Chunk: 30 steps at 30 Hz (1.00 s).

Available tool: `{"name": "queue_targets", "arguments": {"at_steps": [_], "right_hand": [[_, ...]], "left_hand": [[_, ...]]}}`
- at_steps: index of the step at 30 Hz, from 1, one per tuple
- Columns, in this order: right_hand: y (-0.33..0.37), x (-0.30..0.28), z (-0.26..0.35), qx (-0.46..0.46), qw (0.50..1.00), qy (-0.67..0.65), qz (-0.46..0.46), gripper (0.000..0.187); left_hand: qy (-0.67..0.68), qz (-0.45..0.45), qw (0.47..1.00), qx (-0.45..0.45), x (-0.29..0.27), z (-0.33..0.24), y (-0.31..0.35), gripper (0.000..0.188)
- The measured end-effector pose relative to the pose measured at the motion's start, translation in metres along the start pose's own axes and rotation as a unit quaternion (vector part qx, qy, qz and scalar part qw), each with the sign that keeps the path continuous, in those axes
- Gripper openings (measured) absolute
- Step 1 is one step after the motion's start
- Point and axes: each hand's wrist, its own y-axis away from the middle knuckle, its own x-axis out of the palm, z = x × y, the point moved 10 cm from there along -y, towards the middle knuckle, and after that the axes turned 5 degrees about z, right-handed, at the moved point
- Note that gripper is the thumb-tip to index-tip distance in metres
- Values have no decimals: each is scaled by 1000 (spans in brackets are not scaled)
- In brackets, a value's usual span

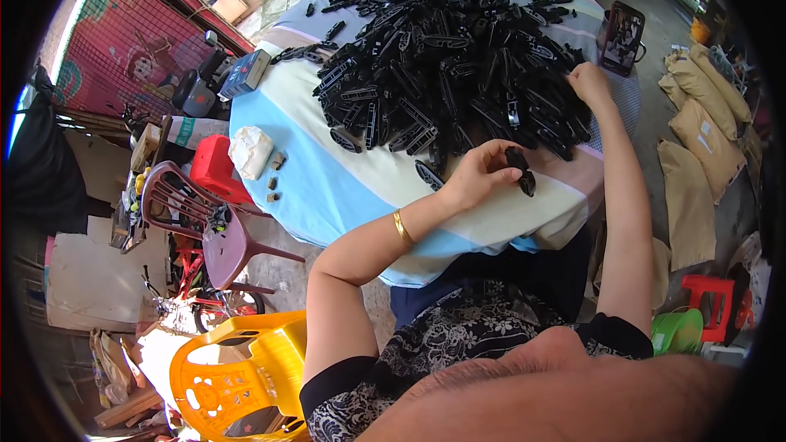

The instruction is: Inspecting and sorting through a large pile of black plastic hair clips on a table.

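My left hand [483, 173] is closed round a small, elongated black plastic part [524, 173], held between thumb and fingers above the near edge of the table. My right hand [589, 84] is at the right side of a big heap of black plastic parts [442, 57]. Its fingertips are drawn together against the heap, and whatever is between them is too small or hidden to tell. A loose black oval part [428, 175] lies on the cloth just left of my left hand, and another [345, 140] lies at the heap's near left edge.
A striped cloth [303, 188] covers the table. A phone [622, 37] stands upright at the right edge. On the left are a blue box [246, 74], a crumpled white bag [250, 152] and small brown pieces [273, 183]. Chairs [237, 376] stand left; brown sacks [688, 196] lie right.
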Motion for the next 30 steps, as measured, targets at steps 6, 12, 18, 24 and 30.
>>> {"name": "queue_targets", "arguments": {"at_steps": [6, 12, 18, 24, 30], "right_hand": [[15, -1, 17, -21, 998, 36, 55, 19], [28, -13, 15, -3, 995, 102, 16, 18], [124, -68, 89, -199, 942, -240, -127, 23], [205, -55, 137, -293, 882, -368, -36, 16], [241, -73, 159, -409, 877, -196, -160, 16]], "left_hand": [[184, -2, 979, -85, 0, 16, 3, 32], [233, -8, 969, -81, 1, 19, 0, 31], [230, -25, 968, -95, -2, 23, 4, 31], [192, -37, 978, -68, -3, 14, 5, 31], [144, -55, 987, -55, -8, 14, 5, 32]]}}
